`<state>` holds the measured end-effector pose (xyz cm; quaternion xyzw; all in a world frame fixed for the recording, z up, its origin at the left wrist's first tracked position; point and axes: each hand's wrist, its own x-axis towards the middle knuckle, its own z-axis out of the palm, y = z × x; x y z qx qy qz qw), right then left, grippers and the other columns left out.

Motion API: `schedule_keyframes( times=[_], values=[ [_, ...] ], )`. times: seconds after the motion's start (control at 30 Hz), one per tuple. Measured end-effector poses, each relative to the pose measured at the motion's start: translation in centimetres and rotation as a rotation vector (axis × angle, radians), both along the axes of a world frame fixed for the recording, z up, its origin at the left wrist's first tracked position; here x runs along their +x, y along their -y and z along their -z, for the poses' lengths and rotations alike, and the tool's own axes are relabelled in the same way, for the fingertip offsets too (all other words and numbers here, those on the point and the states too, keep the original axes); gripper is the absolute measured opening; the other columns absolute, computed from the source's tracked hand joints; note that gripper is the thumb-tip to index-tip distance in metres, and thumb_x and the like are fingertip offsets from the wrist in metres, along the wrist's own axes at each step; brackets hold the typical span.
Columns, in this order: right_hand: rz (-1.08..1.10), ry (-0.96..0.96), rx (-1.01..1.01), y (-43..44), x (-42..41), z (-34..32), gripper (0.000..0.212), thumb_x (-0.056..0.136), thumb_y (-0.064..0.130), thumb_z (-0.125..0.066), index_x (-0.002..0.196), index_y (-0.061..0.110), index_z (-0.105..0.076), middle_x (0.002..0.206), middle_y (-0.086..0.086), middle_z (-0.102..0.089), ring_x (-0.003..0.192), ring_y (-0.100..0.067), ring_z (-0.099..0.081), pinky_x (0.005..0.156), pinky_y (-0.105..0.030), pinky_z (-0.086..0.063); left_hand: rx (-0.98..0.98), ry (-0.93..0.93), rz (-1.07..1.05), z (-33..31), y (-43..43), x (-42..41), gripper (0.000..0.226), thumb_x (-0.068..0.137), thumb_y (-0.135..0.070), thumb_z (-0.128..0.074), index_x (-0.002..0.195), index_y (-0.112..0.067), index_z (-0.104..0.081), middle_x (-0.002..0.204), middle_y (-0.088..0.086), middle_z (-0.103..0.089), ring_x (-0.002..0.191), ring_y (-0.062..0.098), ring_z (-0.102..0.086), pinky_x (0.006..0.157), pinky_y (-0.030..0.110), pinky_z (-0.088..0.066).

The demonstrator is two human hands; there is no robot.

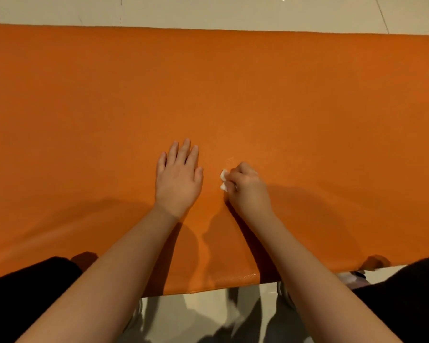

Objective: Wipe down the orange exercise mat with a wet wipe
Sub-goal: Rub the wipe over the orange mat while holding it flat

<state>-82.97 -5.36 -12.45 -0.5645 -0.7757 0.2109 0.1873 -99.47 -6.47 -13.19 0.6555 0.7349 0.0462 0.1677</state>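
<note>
The orange exercise mat (233,95) fills most of the head view, stretching from the left edge to the right edge. My left hand (178,179) lies flat on the mat, palm down, fingers slightly apart, holding nothing. Just to its right, my right hand (247,188) is curled into a fist on the mat, gripping a small white wet wipe (224,179). Only two bits of the wipe stick out at the fist's left side; the rest is hidden in the hand.
Pale tiled floor (233,11) runs beyond the mat's far edge and shows again below its near edge (208,318). My dark-clothed knees sit at the bottom left (22,293) and bottom right (406,293). A small object (357,276) lies at the mat's near right edge.
</note>
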Motion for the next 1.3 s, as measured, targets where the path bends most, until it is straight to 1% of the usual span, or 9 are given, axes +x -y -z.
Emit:
schedule_keyframes(
  times=[0.07,0.23,0.33,0.43,0.6,0.73,0.83,0.97,1.3],
  values=[
    [-0.062,0.036,-0.080,-0.2,1.1,-0.7,0.012,0.085,0.008,-0.062,0.082,0.003,-0.073,0.082,-0.012,-0.058,0.075,-0.032,-0.059,0.060,-0.028,-0.040,-0.060,0.015,0.016,-0.6,0.9,-0.1,0.054,0.104,-0.035,-0.033,0.155,-0.022,-0.023,0.164,-0.001,-0.011,0.151,0.021,-0.002,0.120,0.042,-0.003],
    [0.288,0.199,-0.174,0.5,2.5,-1.9,0.021,0.093,0.013,-0.054,0.096,0.002,-0.072,0.097,-0.014,-0.057,0.090,-0.032,-0.055,0.063,-0.031,-0.035,-0.179,0.019,0.061,-1.8,2.9,-0.2,0.054,0.105,-0.038,-0.026,0.156,-0.024,-0.017,0.164,-0.003,-0.004,0.151,0.020,0.002,0.120,0.042,-0.001],
    [0.056,0.115,-0.181,3.9,0.0,-3.2,0.018,0.083,0.012,-0.057,0.081,0.005,-0.073,0.083,-0.015,-0.059,0.076,-0.036,-0.059,0.062,-0.033,-0.044,-0.221,0.007,0.048,-2.3,3.6,0.2,0.054,0.105,-0.037,-0.027,0.156,-0.024,-0.017,0.165,-0.004,-0.004,0.151,0.020,0.001,0.120,0.043,-0.004],
    [-0.128,0.119,-0.269,4.1,1.2,-4.1,0.018,0.082,0.010,-0.060,0.091,0.006,-0.075,0.088,-0.014,-0.059,0.080,-0.034,-0.059,0.068,-0.032,-0.042,-0.265,0.001,0.055,-3.0,4.3,0.2,0.054,0.105,-0.038,-0.027,0.156,-0.024,-0.016,0.165,-0.004,-0.004,0.151,0.019,0.000,0.120,0.043,-0.004],
    [0.253,0.262,-0.318,4.0,3.6,-4.6,0.025,0.093,0.014,-0.052,0.105,0.003,-0.071,0.106,-0.016,-0.055,0.097,-0.035,-0.055,0.075,-0.036,-0.041,-0.340,0.032,0.074,-4.3,6.3,-0.1,0.053,0.106,-0.039,-0.023,0.157,-0.026,-0.015,0.164,-0.006,-0.004,0.151,0.018,0.002,0.121,0.041,-0.002],
    [0.057,0.237,-0.403,7.6,-0.3,-6.2,0.028,0.095,0.017,-0.048,0.112,0.008,-0.069,0.115,-0.012,-0.053,0.105,-0.031,-0.053,0.082,-0.034,-0.043,-0.382,0.015,0.053,-4.6,6.2,0.0,0.053,0.106,-0.037,-0.024,0.157,-0.025,-0.015,0.164,-0.006,-0.003,0.151,0.018,0.001,0.121,0.042,-0.004],
    [-0.068,0.218,-0.448,8.1,0.5,-7.0,0.028,0.094,0.016,-0.049,0.113,0.010,-0.069,0.113,-0.010,-0.054,0.104,-0.029,-0.054,0.078,-0.032,-0.041,-0.424,0.011,0.059,-5.2,6.7,0.3,0.053,0.106,-0.037,-0.025,0.157,-0.025,-0.014,0.164,-0.006,-0.003,0.151,0.018,0.000,0.121,0.042,-0.005],
    [0.224,0.381,-0.359,7.5,3.6,-7.5,0.025,0.095,0.016,-0.048,0.095,0.002,-0.069,0.096,-0.011,-0.048,0.094,-0.033,-0.056,0.063,-0.030,-0.033,-0.458,0.018,0.075,-6.2,7.5,0.1,0.052,0.107,-0.036,-0.023,0.157,-0.024,-0.014,0.165,-0.005,-0.002,0.151,0.018,0.000,0.121,0.042,-0.005],
    [0.174,0.283,-0.324,10.6,0.6,-8.8,0.021,0.092,0.018,-0.054,0.106,0.010,-0.068,0.110,-0.008,-0.059,0.099,-0.028,-0.057,0.072,-0.029,-0.043,-0.416,0.011,0.089,-7.6,10.1,-0.1,0.050,0.106,-0.034,-0.025,0.155,-0.021,-0.024,0.163,-0.002,-0.015,0.150,0.019,-0.010,0.120,0.041,-0.010]
  ],
)
